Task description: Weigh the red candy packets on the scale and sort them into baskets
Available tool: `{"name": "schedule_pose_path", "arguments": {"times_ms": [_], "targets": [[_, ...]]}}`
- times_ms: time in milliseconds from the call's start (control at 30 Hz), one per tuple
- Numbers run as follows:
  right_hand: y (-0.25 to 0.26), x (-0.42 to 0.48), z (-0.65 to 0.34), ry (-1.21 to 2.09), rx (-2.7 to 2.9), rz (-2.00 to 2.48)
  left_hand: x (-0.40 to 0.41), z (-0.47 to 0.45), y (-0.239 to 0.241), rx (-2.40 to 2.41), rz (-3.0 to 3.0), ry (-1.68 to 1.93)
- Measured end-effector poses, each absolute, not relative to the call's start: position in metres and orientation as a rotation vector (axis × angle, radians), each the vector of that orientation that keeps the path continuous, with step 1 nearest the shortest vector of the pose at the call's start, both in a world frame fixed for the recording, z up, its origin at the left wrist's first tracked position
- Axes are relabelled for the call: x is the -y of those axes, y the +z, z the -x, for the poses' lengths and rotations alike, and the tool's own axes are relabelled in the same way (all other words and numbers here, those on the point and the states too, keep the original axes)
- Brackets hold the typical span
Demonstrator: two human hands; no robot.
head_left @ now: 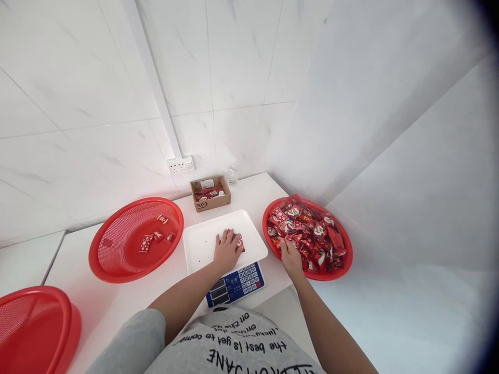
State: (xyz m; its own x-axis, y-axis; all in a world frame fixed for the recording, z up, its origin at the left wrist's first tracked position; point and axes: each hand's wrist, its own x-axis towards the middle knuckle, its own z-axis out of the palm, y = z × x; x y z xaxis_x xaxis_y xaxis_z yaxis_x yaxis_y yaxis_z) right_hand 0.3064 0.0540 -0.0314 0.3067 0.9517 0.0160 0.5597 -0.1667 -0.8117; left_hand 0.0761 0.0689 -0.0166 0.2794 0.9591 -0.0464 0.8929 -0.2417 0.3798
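Across the white tray (pixel 198 236) of the blue-fronted scale (pixel 236 284), the left hand (pixel 226 250) is lying with fingers slightly spread over a red packet (pixel 240 243), and I cannot tell whether they are gripping it. On the right, the right hand (pixel 291 257) is reaching over the left edge of a heaped red basket (pixel 348 259), its fingers curling beside wrapped packets (pixel 312 228), their hold hidden. Beyond the tray, a cardboard box (pixel 212 203) is holding more.

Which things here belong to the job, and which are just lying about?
Seemingly in use:
left hand, on red packet
right hand, at basket of packets
scale, with white tray

Apparently just lying about:
cardboard box
clear container
left basket
lower-left basket
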Motion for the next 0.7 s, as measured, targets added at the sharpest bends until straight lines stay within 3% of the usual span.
{"name": "schedule_pose_path", "arguments": {"times_ms": [200, 433, 700], "targets": [[-0.037, -0.054, -0.307, 0.685, 1.335, 1.845, -0.063, -0.038, -0.002, -1.378, -2.436, 0.316], [-0.037, -0.053, -0.307, 0.692, 1.350, 1.816, -0.054, 0.051, 0.007, -2.156, -2.001, 0.483], [-0.042, -0.051, -0.309, 0.687, 1.347, 1.858, 0.016, 0.165, 0.008, -2.387, -1.638, -0.024]]}}
